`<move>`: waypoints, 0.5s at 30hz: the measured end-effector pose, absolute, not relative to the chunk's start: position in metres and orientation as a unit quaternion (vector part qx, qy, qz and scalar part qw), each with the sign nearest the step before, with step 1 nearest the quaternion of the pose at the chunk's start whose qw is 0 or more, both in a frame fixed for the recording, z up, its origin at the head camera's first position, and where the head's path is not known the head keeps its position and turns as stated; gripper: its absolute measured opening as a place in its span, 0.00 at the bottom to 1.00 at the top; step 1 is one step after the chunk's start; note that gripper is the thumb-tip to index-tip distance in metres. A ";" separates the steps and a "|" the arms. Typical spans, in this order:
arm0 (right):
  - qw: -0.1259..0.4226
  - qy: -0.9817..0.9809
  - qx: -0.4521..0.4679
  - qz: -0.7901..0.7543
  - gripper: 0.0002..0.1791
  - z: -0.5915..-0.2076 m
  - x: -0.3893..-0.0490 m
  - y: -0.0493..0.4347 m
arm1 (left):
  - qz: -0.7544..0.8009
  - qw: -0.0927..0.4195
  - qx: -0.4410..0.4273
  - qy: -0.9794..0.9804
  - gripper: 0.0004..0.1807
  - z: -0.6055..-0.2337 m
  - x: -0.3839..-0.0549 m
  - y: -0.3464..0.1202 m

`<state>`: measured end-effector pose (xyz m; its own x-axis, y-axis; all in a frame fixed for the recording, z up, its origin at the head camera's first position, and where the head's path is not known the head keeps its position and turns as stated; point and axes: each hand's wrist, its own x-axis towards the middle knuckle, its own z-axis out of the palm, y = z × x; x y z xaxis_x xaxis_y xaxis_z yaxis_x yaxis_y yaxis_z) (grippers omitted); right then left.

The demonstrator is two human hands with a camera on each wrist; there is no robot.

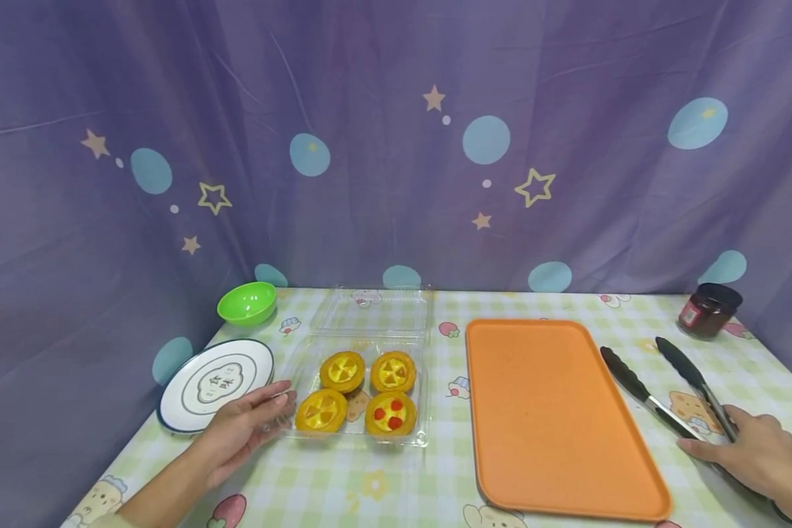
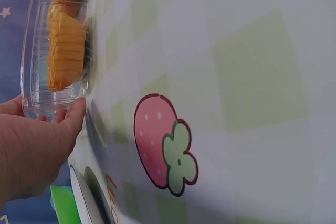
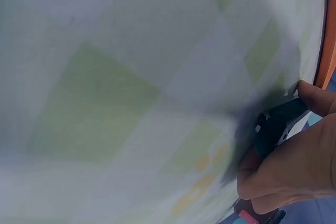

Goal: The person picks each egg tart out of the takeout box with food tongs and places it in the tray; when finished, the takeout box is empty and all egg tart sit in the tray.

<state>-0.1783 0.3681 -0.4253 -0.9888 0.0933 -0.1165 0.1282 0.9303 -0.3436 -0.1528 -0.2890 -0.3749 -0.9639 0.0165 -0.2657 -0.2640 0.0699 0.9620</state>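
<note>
My left hand [image 1: 240, 433] holds the left edge of a clear plastic clamshell box [image 1: 414, 440], its lid folded back. In the left wrist view, fingertips sit under the end of the box [image 2: 31, 56], close above the cloth. Inside are several egg tarts [image 1: 342, 372]; one tart [image 1: 391, 415] carries red pieces and the others yellow-orange ones. My right hand [image 1: 755, 451] grips metal tongs [image 1: 669, 416] with black tips, spread apart beside the tray. In the right wrist view, the dark handle end of the tongs [image 3: 275, 127] lies between thumb and fingers.
An orange tray [image 1: 561, 418] lies between the box and the tongs. Left of the box is a white plate [image 1: 191, 396] with a dark rim, and behind it a green bowl [image 1: 247, 303]. A dark-lidded jar [image 1: 708, 312] stands at the back right. A purple curtain [image 1: 396, 147] closes off the back.
</note>
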 end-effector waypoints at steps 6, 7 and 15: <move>0.029 0.983 0.057 -0.175 0.59 -0.431 -0.180 0.370 | 0.675 0.101 -0.091 0.725 0.35 -0.373 -0.152 -0.288; 0.023 0.983 0.056 -0.175 0.58 -0.432 -0.180 0.370 | 0.675 0.101 -0.092 0.725 0.35 -0.372 -0.152 -0.287; -0.001 0.982 0.048 -0.181 0.58 -0.426 -0.177 0.366 | 0.676 0.101 -0.086 0.725 0.36 -0.373 -0.152 -0.288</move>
